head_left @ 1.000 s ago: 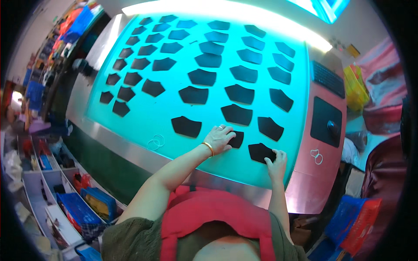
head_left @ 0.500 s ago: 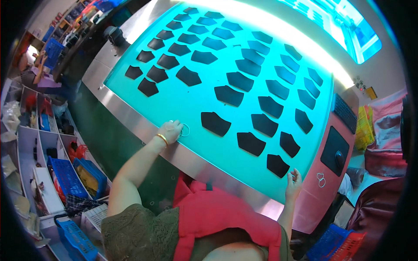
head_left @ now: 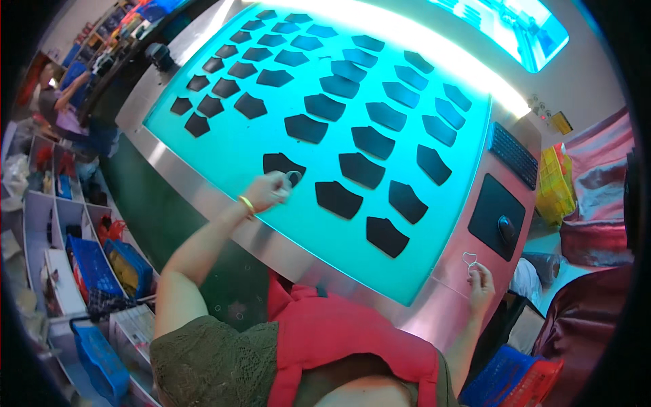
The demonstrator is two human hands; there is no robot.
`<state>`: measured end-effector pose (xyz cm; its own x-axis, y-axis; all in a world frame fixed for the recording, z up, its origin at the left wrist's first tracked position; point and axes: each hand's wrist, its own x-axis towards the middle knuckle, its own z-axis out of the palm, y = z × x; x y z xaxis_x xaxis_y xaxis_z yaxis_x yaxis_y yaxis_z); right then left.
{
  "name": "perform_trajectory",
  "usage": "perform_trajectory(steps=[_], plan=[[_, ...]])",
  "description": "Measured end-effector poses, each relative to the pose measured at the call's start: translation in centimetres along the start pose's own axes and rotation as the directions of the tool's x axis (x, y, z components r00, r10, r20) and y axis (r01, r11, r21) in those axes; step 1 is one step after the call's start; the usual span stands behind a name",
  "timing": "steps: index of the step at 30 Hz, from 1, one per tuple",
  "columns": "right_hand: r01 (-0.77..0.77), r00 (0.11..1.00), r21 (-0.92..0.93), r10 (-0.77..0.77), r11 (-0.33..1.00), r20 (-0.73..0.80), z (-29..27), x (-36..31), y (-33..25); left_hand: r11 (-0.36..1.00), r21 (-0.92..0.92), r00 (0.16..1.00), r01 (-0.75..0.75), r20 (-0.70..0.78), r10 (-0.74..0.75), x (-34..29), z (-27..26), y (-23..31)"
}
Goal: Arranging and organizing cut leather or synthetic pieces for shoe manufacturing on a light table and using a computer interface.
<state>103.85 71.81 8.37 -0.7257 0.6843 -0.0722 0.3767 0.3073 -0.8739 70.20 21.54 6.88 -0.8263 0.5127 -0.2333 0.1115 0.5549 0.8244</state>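
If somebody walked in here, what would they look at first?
Probably the glowing turquoise tabletop in the middle, with its rows of flat dark angular pieces. Next, perhaps, the brilliant white strip of light along its far edge. Then maybe the red apron at the bottom, or the gold bracelet up and left of it.

Wkshp: blk pcs point(head_left: 338, 200) on worktable point(head_left: 234, 146)

Thin white loops point(head_left: 293, 171), well apart

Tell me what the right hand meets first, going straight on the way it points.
The right hand would first meet the pale bands, perhaps touching them now; beyond, likely the black mouse mat.
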Motion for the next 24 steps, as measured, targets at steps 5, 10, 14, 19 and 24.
perform_trajectory(steps=[5, 10, 14, 19, 24], plan=[[-0.019, 0.994, -0.116, 0.006, 0.993, -0.112, -8.8, 5.5, 7.2, 0.961, -0.272, 0.855, -0.057, 0.484, 0.188, -2.5, 23.8, 14.6], [0.083, 0.994, -0.045, -0.086, 0.995, -0.063, -10.3, 10.0, 5.5, 0.95, -0.152, 0.82, -0.271, 0.48, 0.311, -3.8, 39.5, 22.0], [0.129, 0.982, -0.198, -0.153, 0.972, -0.112, -11.5, 14.6, 6.5, 0.931, 0.079, 0.834, -0.357, 0.476, 0.279, -3.0, 43.5, 23.3], [0.55, 0.808, -0.432, -0.586, 0.715, 0.057, -7.3, 19.4, 4.8, 0.88, 0.225, 0.904, -0.418, 0.003, 0.428, -4.1, 37.1, 19.0], [0.539, 0.815, -0.462, -0.575, 0.704, 0.073, -6.0, 19.9, 9.8, 0.859, 0.512, 0.69, 0.027, -0.631, 0.355, -6.8, 29.5, 8.8]])
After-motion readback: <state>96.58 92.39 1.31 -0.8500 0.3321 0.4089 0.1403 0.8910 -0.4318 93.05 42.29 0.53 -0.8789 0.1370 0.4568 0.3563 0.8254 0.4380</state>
